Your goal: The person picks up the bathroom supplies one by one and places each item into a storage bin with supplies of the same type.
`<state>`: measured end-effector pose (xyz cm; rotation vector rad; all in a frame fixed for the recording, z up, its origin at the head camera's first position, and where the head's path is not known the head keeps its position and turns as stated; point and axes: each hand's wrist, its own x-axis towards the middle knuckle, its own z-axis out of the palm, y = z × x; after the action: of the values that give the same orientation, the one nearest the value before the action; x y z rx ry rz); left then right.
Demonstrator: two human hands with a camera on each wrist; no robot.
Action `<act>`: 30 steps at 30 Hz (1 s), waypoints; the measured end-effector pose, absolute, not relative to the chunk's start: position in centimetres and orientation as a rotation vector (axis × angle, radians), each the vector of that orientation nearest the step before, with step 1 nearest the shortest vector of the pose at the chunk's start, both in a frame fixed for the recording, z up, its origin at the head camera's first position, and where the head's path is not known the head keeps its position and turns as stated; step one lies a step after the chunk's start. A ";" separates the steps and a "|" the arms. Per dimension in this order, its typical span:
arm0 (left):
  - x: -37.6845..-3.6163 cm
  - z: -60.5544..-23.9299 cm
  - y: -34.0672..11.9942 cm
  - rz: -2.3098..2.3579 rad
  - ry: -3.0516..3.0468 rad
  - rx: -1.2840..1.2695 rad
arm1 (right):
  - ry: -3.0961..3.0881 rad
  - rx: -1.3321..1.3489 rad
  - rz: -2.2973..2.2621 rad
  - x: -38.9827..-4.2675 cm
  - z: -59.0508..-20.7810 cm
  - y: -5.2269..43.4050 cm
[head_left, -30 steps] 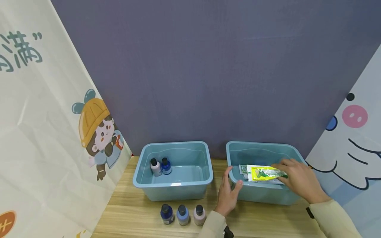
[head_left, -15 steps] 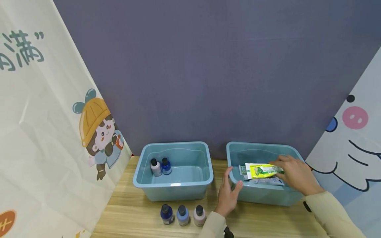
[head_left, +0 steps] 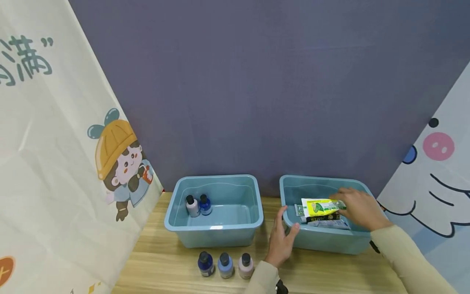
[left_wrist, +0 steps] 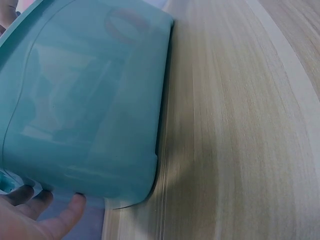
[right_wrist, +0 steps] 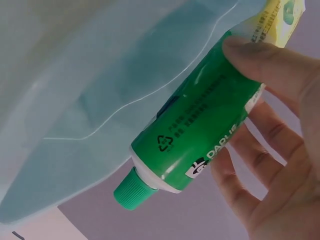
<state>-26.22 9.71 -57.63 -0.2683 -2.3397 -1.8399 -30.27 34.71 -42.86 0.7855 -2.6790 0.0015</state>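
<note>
"DAPUS", recycle sign on green tube (right_wrist: 200,130), "满" on left banner (head_left: 25,61)

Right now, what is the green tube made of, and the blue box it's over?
The tube looks like soft, glossy plastic: it shines, has a ridged screw cap and a recycling mark. The box looks like smooth hard plastic; light shows through its wall, so it is probably thin.

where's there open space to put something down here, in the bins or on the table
The left bin has bare floor right of its two bottles. Bare table lies left of the three front bottles. The right bin is crowded: packets, green tube, both hands.
</note>
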 end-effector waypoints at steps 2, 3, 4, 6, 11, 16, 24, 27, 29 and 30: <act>-26.2 -57.6 9.7 -1.838 -2.345 -0.272 | -2.694 0.771 -0.010 -30.4 -42.9 34.7; -26.2 -57.6 9.8 -1.837 -2.346 -0.274 | -2.701 0.764 -0.013 -30.5 -42.9 34.7; -26.2 -57.6 9.8 -1.837 -2.347 -0.275 | -2.708 0.758 -0.015 -30.6 -42.9 34.6; -26.2 -57.6 9.8 -1.832 -2.350 -0.270 | -2.720 0.749 -0.013 -30.8 -42.9 34.6; -26.2 -57.5 9.7 -1.833 -2.352 -0.261 | -2.765 0.735 0.004 -31.4 -43.1 34.4; -26.2 -57.5 9.7 -1.838 -2.354 -0.263 | -2.817 0.712 0.045 -32.1 -43.5 34.3; -26.1 -57.4 9.5 -1.844 -2.347 -0.294 | -2.890 0.682 0.103 -32.8 -43.6 34.0; -26.1 -57.4 9.5 -1.838 -2.343 -0.297 | -2.903 0.678 0.106 -33.1 -43.6 33.9; -26.1 -57.4 9.5 -1.828 -2.340 -0.296 | -2.906 0.685 0.099 -33.2 -43.5 33.9; -26.1 -57.5 9.5 -1.823 -2.336 -0.299 | -2.906 0.685 0.093 -33.3 -43.5 33.9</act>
<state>-26.10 9.53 -57.48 -0.2988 -2.3363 -1.8228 -33.28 33.92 -43.50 0.6852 -2.9059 0.0934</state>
